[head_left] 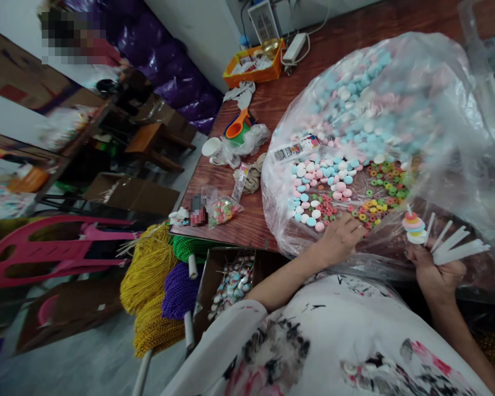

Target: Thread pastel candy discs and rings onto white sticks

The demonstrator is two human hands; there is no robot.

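A large clear plastic bag [437, 99] lies open on the brown table [272, 99], full of pink, blue and white candy discs [317, 181] and small coloured candy rings [379, 198]. My left hand [340, 236] reaches into the bag's mouth, fingers curled down on the rings; what they pinch is hidden. My right hand [435, 272] is closed round a bundle of white sticks [457, 247]. One stick carries a stack of candy pieces [413, 226], pink and yellow over a white disc.
A cardboard box of finished candy sticks [231, 283] sits below the table edge beside yellow, green and purple cord bundles [157, 286]. Small candy bags [220, 209], an orange scoop [237, 127], an orange tray [253, 69] and a power strip [295, 48] lie on the table. Pink chair [53, 253] at left.
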